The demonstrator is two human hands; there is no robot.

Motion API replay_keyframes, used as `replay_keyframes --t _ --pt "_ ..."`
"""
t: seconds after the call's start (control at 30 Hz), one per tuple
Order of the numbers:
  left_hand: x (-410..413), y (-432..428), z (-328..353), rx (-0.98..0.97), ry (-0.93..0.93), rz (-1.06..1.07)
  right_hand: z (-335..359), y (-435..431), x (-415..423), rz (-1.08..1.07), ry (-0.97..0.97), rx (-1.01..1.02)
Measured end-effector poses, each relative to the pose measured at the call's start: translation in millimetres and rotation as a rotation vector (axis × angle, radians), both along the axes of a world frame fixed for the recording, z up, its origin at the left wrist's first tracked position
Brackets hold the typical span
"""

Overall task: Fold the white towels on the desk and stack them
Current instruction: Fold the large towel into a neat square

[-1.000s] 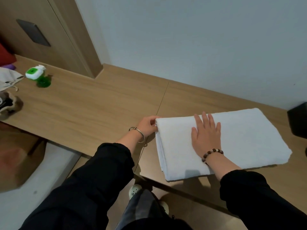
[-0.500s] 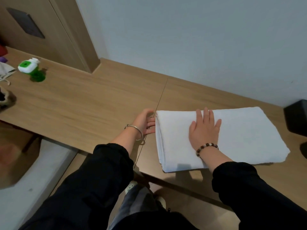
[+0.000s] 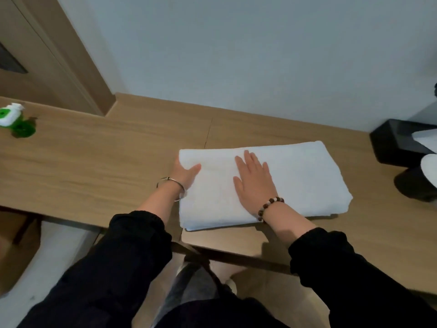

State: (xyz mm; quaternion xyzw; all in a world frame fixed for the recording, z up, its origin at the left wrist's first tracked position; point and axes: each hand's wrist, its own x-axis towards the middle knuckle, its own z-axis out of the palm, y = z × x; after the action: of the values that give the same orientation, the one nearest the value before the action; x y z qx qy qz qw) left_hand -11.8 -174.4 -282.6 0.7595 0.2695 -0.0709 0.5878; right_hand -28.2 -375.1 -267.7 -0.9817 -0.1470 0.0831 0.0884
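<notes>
Folded white towel (image 3: pixel 295 176) flat on the desk (image 3: pixel 94 166). At its left edge the left hand (image 3: pixel 183 175) grips it, thumb on top. The right hand (image 3: pixel 254 183) lies flat on its middle, fingers straight.

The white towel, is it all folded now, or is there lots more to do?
Done: the white towel lies on the desk as a neat layered rectangle. In hand: the left hand grips its left edge, thumb on top, while the right hand presses flat on its middle, likely for one more fold. Left: that fold and stacking; no second towel clearly shows.
</notes>
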Motion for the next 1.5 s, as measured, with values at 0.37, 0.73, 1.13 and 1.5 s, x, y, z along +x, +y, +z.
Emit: replay_keyframes --t 0.37,0.73,1.13,1.5 --pt "-32 -46 -12 1.186 -0.007 -0.779 -25 -31 -14 -0.054 -0.06 -0.129" --pt "-33 -42 -10 1.186 -0.059 -0.751 -25 -114 -35 -0.935 -0.043 0.283" --pt "22 -22 34 1.018 -0.036 -0.863 14 -64 41 -0.099 0.099 -0.084" --pt "126 8 39 0.638 0.508 -1.345 38 -53 176 0.183 0.887 -0.348"
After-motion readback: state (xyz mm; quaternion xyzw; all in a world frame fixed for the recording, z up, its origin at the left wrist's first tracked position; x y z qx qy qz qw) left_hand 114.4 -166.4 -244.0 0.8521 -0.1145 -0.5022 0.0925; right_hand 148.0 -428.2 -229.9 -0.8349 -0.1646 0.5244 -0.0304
